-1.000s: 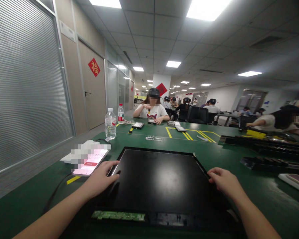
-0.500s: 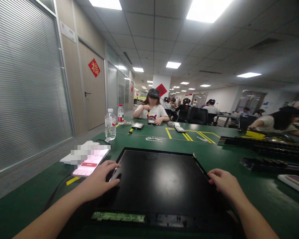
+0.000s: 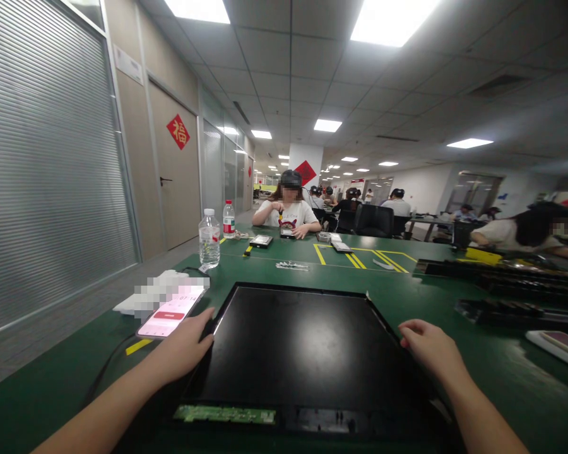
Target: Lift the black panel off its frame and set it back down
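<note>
A large black display panel (image 3: 307, 347) in a thin dark frame lies flat, glossy side up. Along its near edge runs a strip of green circuit board (image 3: 224, 413). My left hand (image 3: 189, 343) is at the panel's left edge, its thumb and fingers apart and nothing seen between them. Beside the right edge, my right hand (image 3: 428, 347) has its fingers curled together. Whether those fingertips touch the frame, or pinch anything small, I cannot tell. A lit phone (image 3: 173, 315) lies just beyond my left hand.
Two bottles, a clear one (image 3: 209, 239) and a red-capped one (image 3: 228, 219), stand at the back left of the green table (image 3: 492, 384). Dark frame parts (image 3: 515, 310) and a pale phone (image 3: 563, 347) lie at right. A co-worker (image 3: 288, 208) sits opposite, near small drives (image 3: 261, 241).
My left hand has drawn left, its fingers no longer over the panel's surface. My right hand has shifted slightly right, off the frame's edge. The panel stays in place.
</note>
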`<control>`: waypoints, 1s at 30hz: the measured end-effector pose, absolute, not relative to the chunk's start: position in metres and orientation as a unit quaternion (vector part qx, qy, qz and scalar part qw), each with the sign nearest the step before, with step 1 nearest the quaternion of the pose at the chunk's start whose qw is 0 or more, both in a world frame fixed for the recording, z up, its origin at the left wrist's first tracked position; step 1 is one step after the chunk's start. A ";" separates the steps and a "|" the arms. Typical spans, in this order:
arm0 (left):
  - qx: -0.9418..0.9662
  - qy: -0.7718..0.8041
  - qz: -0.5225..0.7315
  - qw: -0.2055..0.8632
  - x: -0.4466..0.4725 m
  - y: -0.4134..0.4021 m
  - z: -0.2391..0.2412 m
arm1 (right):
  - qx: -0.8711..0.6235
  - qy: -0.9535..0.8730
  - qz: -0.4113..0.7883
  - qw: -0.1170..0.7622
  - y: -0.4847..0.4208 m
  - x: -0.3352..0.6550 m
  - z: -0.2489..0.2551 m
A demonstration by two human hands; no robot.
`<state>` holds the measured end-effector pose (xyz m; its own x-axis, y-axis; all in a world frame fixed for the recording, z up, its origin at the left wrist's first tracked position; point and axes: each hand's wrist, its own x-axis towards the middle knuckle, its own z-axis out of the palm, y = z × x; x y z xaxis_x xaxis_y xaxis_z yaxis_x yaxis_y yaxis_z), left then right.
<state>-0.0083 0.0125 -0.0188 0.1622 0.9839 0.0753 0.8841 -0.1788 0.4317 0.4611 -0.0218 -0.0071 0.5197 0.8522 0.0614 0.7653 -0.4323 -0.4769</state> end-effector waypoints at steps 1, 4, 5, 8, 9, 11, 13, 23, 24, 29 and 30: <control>0.749 0.627 0.167 0.134 -0.008 0.013 -0.019 | -0.847 -0.477 0.079 0.221 -0.021 0.464 -0.009; 0.760 0.626 0.141 0.102 -0.009 0.014 -0.020 | -0.855 -0.476 0.082 0.188 -0.018 0.472 -0.018; 0.760 0.630 0.128 0.096 -0.009 0.015 -0.020 | -0.853 -0.481 0.091 0.179 -0.017 0.474 -0.021; 0.756 0.638 0.117 0.091 -0.011 0.016 -0.020 | -0.843 -0.499 0.103 0.171 -0.014 0.478 -0.028; 0.756 0.637 0.119 0.090 -0.011 0.016 -0.019 | -0.841 -0.503 0.102 0.173 -0.013 0.477 -0.030; 0.762 0.630 0.123 0.090 -0.012 0.015 -0.018 | -0.841 -0.502 0.099 0.175 -0.012 0.476 -0.031; 0.768 0.619 0.133 0.092 -0.012 0.015 -0.017 | -0.843 -0.500 0.097 0.175 -0.012 0.474 -0.031; 0.737 0.611 0.241 0.160 -0.010 0.011 -0.013 | -0.836 -0.512 0.100 0.170 -0.009 0.479 -0.032; 0.729 0.604 0.261 0.187 -0.010 0.011 -0.010 | -0.836 -0.513 0.099 0.169 -0.009 0.480 -0.033; 0.635 0.624 0.333 0.312 -0.007 0.009 0.000 | -0.840 -0.509 0.088 0.164 -0.008 0.482 -0.030; 0.615 0.628 0.342 0.332 -0.006 0.009 0.000 | -0.841 -0.509 0.085 0.162 -0.008 0.482 -0.030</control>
